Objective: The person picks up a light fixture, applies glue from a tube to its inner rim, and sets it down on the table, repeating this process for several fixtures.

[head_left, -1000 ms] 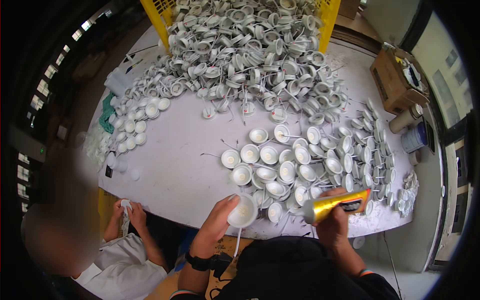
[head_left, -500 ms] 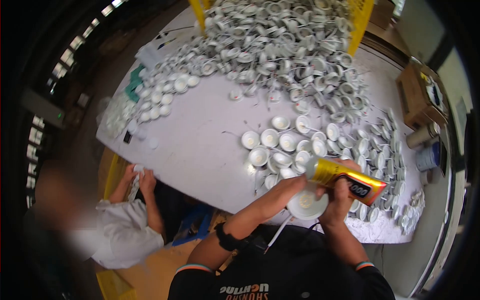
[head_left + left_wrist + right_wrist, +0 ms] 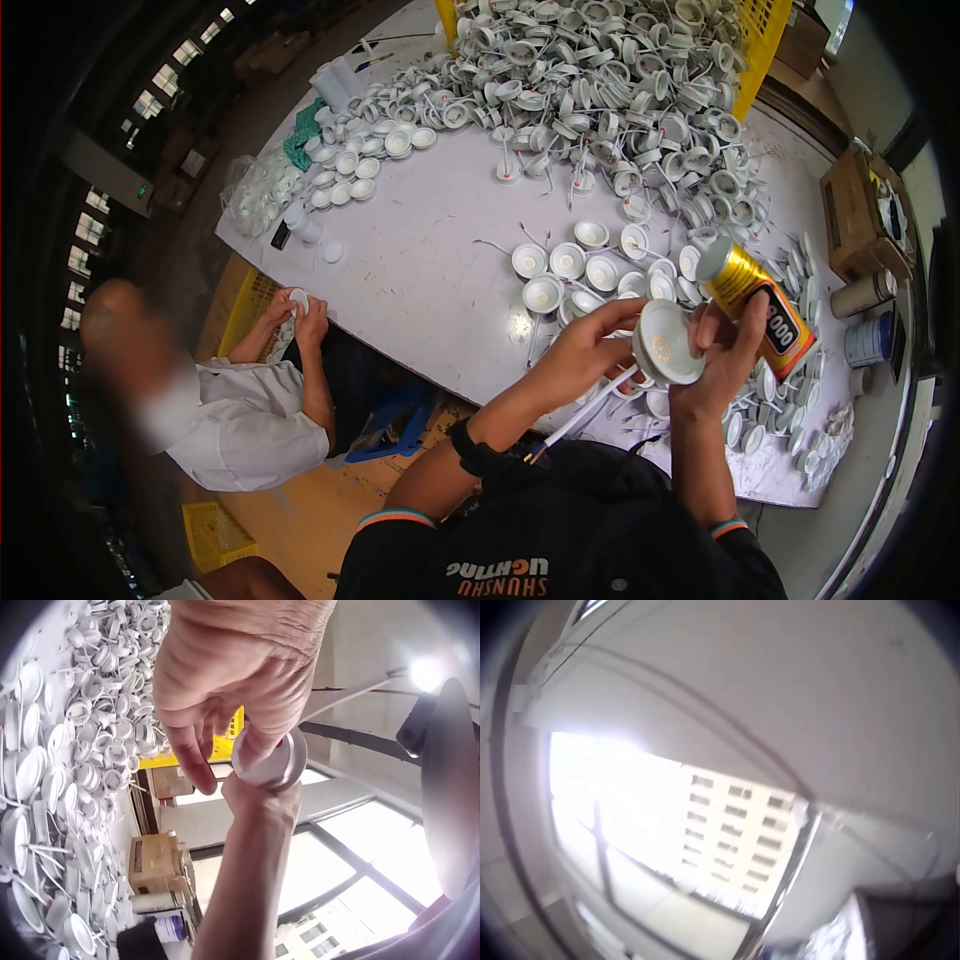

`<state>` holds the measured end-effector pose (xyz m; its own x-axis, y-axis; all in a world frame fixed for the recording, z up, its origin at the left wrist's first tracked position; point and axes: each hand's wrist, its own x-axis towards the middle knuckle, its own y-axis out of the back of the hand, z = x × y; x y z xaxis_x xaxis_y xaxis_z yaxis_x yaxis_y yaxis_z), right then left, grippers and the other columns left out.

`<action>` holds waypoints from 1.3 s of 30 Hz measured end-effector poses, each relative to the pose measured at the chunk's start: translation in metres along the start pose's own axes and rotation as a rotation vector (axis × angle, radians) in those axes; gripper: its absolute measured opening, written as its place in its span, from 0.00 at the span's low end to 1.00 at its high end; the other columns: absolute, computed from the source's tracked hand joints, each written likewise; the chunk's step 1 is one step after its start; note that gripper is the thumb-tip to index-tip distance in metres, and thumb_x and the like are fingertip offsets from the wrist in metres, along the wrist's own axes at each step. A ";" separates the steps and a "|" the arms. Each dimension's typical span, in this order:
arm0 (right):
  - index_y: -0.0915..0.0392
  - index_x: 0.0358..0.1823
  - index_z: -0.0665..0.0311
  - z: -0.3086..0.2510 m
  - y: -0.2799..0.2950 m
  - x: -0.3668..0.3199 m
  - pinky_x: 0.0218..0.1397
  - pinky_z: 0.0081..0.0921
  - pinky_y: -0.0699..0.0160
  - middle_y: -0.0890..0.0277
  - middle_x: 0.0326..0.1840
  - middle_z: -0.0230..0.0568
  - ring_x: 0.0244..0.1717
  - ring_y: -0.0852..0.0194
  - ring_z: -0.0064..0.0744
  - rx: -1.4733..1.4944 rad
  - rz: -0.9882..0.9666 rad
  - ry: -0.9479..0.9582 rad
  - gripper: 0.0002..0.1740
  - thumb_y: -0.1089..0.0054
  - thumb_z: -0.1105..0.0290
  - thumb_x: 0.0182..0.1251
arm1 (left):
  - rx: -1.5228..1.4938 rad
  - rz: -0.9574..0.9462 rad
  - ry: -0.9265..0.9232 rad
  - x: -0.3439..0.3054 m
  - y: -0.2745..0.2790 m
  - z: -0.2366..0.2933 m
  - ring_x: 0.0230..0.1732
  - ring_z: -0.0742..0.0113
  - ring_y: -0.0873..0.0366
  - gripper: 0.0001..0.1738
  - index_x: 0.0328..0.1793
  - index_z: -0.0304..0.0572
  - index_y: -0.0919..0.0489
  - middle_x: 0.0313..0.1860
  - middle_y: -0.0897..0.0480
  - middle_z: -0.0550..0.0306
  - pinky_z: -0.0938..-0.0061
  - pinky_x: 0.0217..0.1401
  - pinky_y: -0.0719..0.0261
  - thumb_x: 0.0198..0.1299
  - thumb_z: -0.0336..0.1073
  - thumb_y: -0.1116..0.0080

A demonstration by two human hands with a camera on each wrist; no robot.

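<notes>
The left hand [image 3: 585, 358] has its grip pinching a white lamp [image 3: 670, 345] at nine o'clock; the right hand [image 3: 728, 368] grips a yellow tube [image 3: 765, 308] toward the lamp's two o'clock.

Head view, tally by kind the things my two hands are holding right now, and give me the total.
White lamp cup with cable: 1
Gold tube with black label: 1
Total: 2

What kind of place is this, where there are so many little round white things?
Probably a workshop that puts lights together: a huge pile of white lamp housings, a yellow crate behind them, and "LIGHTING" on the black shirt.
</notes>
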<state>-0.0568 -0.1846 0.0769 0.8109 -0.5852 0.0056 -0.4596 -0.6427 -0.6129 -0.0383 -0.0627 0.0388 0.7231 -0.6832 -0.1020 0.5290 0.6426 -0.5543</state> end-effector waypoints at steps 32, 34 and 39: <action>0.34 0.42 0.62 -0.082 0.035 -0.034 0.52 0.27 0.35 0.33 0.44 0.45 0.47 0.34 0.33 -0.571 -0.585 -0.125 0.20 0.41 0.82 0.45 | -0.527 0.005 0.190 -0.038 -0.012 0.003 0.51 0.63 0.34 0.30 0.63 0.39 0.49 0.55 0.38 0.51 0.66 0.49 0.32 0.60 0.51 0.72; 0.34 0.42 0.62 -0.081 0.036 -0.032 0.52 0.27 0.35 0.33 0.44 0.45 0.47 0.34 0.33 -0.592 -0.591 -0.093 0.21 0.41 0.82 0.45 | -0.536 0.020 0.157 -0.036 -0.013 0.004 0.54 0.63 0.36 0.30 0.63 0.39 0.50 0.57 0.39 0.51 0.64 0.52 0.34 0.60 0.51 0.71; 0.35 0.43 0.62 -0.079 0.035 -0.029 0.52 0.27 0.36 0.33 0.44 0.45 0.48 0.35 0.33 -0.644 -0.618 -0.060 0.21 0.41 0.82 0.45 | -0.580 -0.149 0.233 -0.034 -0.007 0.002 0.58 0.62 0.40 0.30 0.63 0.38 0.49 0.58 0.41 0.52 0.62 0.55 0.38 0.60 0.51 0.70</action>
<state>-0.1248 -0.2295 0.1180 0.9905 -0.0271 0.1351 -0.0340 -0.9982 0.0487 -0.0663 -0.0432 0.0477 0.5104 -0.8501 -0.1298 0.2433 0.2876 -0.9263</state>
